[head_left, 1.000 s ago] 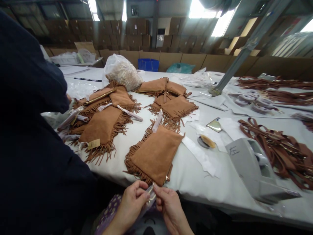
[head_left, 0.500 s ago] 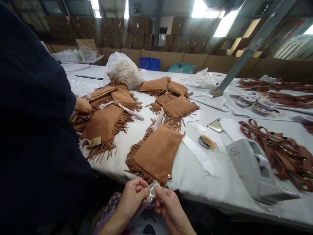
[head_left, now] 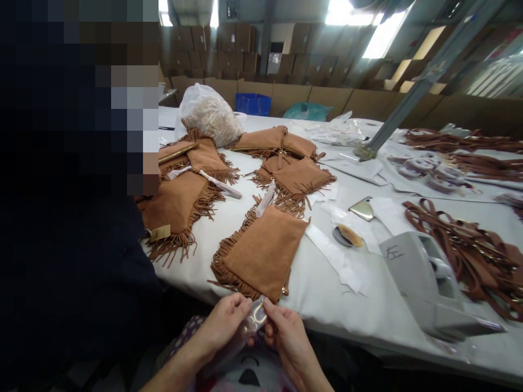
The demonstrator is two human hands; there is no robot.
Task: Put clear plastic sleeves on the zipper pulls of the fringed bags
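Note:
My left hand [head_left: 226, 321] and my right hand [head_left: 287, 329] meet just off the table's front edge. Both pinch a piece of clear plastic wrap [head_left: 254, 322], fingertips closed on its two sides. Inside it shows a gold-coloured metal ring or clasp [head_left: 259, 312]; its exact kind is hard to make out. Right beyond my fingers lies a brown fringed suede bag [head_left: 261, 250], flat, its fringe toward the left. A wrapped strip [head_left: 265, 200] lies at its far end.
More fringed bags [head_left: 302, 177] lie farther back, near a stuffed plastic sack [head_left: 210, 117]. On the right are a grey tape dispenser [head_left: 420, 277], brown straps [head_left: 469, 250] and a tape roll [head_left: 347, 236]. A co-worker in dark clothing [head_left: 73, 261] stands close on my left.
My hands still hold the wrapped metal piece, now turned slightly, with more of the plastic showing between them. The view has shifted a little; the bags stay put.

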